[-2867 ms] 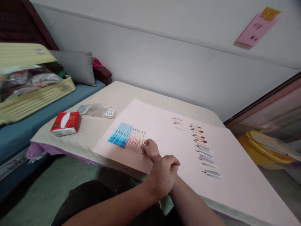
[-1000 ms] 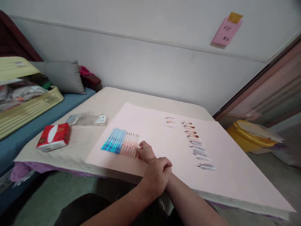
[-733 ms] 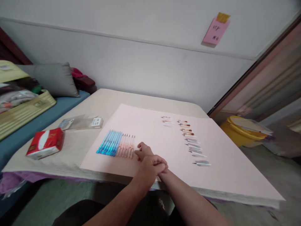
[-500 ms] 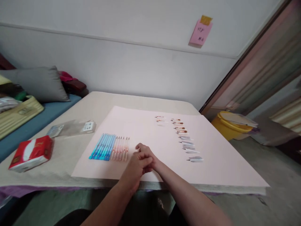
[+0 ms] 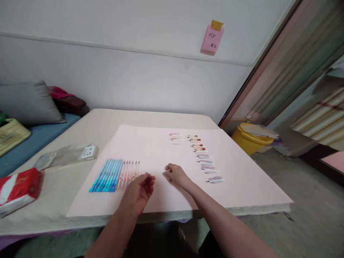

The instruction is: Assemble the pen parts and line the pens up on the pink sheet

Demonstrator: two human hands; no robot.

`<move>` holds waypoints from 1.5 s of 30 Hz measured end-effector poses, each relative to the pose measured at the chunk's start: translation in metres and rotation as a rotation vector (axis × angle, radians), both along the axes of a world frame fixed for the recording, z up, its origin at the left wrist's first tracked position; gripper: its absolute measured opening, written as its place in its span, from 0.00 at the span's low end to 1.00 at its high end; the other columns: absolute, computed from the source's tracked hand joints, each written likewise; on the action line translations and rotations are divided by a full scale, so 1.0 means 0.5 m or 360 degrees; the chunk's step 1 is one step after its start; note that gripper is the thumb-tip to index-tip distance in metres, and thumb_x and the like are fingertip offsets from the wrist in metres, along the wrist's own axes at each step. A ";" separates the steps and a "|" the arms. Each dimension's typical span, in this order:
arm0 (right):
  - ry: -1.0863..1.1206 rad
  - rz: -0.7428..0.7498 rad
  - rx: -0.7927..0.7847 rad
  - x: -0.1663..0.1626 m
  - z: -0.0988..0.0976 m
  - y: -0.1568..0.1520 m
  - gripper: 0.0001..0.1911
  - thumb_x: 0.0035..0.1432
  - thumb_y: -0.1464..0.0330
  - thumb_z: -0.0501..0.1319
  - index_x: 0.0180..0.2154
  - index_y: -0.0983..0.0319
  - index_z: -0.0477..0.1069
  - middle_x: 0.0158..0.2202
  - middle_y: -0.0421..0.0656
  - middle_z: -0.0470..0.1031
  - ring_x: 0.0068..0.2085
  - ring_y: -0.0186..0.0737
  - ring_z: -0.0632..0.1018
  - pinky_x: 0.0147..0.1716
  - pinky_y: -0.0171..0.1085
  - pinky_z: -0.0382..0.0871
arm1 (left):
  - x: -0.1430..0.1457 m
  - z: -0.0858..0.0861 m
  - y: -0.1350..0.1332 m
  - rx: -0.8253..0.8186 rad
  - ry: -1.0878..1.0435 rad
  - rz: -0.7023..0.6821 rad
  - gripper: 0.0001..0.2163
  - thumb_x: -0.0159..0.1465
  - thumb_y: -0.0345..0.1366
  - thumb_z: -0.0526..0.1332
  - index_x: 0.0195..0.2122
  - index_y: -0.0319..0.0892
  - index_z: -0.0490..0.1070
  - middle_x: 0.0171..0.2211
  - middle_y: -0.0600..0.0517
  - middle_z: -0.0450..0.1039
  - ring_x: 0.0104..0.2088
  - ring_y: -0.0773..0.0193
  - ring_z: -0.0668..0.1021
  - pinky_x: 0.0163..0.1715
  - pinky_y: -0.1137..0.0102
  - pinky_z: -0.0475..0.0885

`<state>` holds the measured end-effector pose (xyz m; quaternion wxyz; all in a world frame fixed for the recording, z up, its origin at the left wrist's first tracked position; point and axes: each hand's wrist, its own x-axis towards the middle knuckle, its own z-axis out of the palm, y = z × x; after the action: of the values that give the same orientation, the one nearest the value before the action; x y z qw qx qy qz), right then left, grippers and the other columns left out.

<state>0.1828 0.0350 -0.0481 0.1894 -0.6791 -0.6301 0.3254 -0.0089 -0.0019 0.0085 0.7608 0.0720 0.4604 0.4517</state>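
My left hand [image 5: 141,188] hovers palm inward over the pink sheet [image 5: 150,143], its fingers curled around nothing. Just left of it lies a row of slim clear pens [image 5: 129,171] with reddish parts. Against these sits a tight row of several blue pens [image 5: 106,175]. To the right, my right hand [image 5: 176,173] is loosely closed, thumb near the bent fingers, and no object shows in it. Beyond it runs a slanting column of short dark-tipped white pieces, some beside brown-ended parts [image 5: 197,145], others beside grey parts [image 5: 215,179].
At the left are a red tissue pack [image 5: 21,190] and a clear plastic wrapper [image 5: 66,156]. A grey cushion [image 5: 29,104] rests on a blue seat. A yellow bucket [image 5: 245,139] stands on the floor to the right. A pink note [image 5: 212,38] hangs on the wall.
My clasped hands have come apart, the left one moving left beside the clear pens. The view has turned somewhat to the right. The pens and small pieces lie as before.
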 end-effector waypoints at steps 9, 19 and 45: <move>0.0347 0.0080 -0.0105 -0.006 0.021 -0.010 0.05 0.51 0.68 0.60 0.29 0.63 0.68 0.20 0.38 0.71 0.20 0.31 0.72 0.21 0.29 0.60 | -0.004 0.002 0.003 0.0035 0.0023 -0.0014 0.00 0.57 0.26 0.61 0.29 0.34 0.69 0.29 0.45 0.74 0.24 0.70 0.75 0.21 0.77 0.72; 0.1683 -0.0719 0.0075 0.101 0.096 -0.004 0.25 0.57 0.48 0.51 0.50 0.55 0.60 0.59 0.47 0.61 0.56 0.40 0.68 0.45 0.38 0.70 | -0.115 0.022 0.063 0.0094 0.0048 0.0837 0.15 0.60 0.47 0.57 0.44 0.47 0.60 0.54 0.45 0.62 0.55 0.61 0.68 0.49 0.62 0.68; 0.1407 0.0299 -0.0216 -0.104 0.085 -0.153 0.37 0.55 0.55 0.60 0.61 0.61 0.54 0.63 0.49 0.55 0.61 0.48 0.60 0.59 0.48 0.53 | 0.035 -0.030 -0.067 0.0564 0.0565 -0.0389 0.38 0.54 0.47 0.64 0.63 0.42 0.52 0.55 0.39 0.64 0.55 0.51 0.66 0.49 0.64 0.62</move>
<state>0.1305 -0.0413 -0.0055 0.3647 -0.4258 -0.5250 0.6404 0.0084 -0.0352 -0.0067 0.6925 0.3369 0.4882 0.4105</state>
